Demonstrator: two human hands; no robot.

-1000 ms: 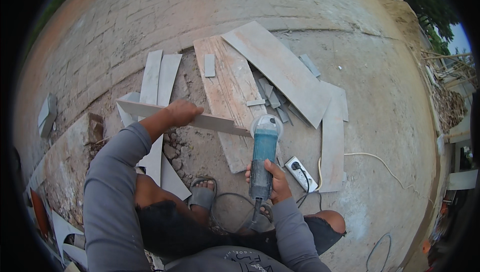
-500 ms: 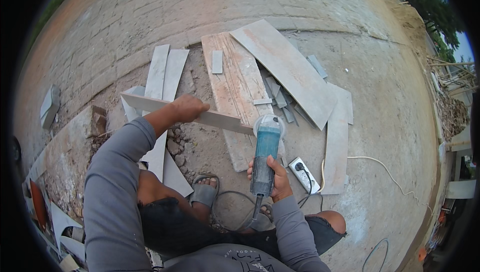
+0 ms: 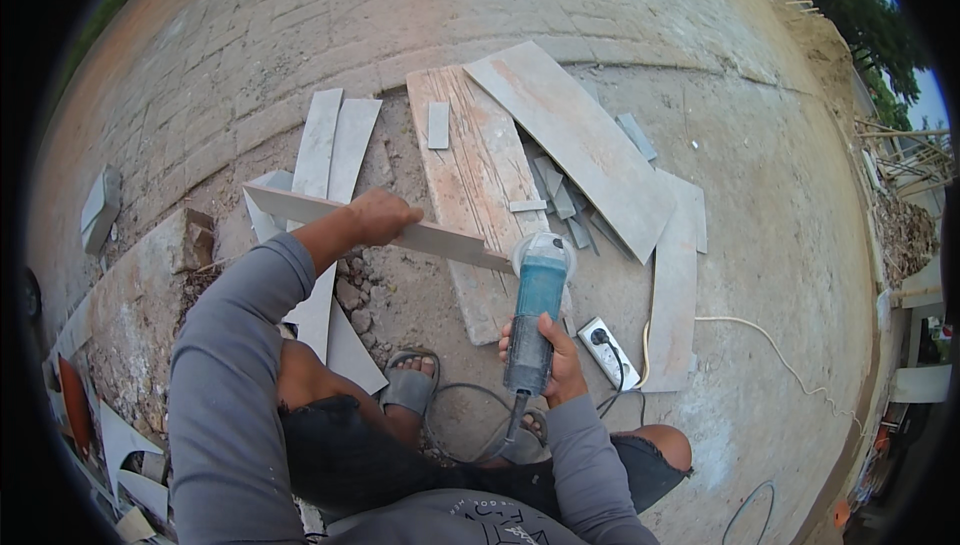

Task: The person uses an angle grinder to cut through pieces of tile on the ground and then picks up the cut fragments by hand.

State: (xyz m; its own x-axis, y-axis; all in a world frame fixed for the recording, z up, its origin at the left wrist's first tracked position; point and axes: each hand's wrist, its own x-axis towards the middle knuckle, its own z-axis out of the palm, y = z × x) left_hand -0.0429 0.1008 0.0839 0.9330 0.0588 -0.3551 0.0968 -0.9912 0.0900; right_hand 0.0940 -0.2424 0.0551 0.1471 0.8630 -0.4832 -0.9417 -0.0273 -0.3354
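Note:
My left hand (image 3: 381,217) grips a long grey tile strip (image 3: 440,241) near its middle and holds it level above the ground. My right hand (image 3: 548,357) is closed around the body of a teal angle grinder (image 3: 536,307). The grinder's disc end meets the right end of the strip, over a dusty wooden board (image 3: 470,170). I am crouched, with my sandalled foot (image 3: 408,385) below the strip.
A large grey tile (image 3: 575,140) leans across the board, with several small offcuts (image 3: 556,197) beside it. More tile strips (image 3: 330,140) lie to the left. A white power strip (image 3: 606,350) with a cable sits by my right hand. A concrete slab (image 3: 130,295) lies at the left.
The tile strip and both hands keep the same hold; the view shifted slightly, and the grinder's head stays at the strip's right end.

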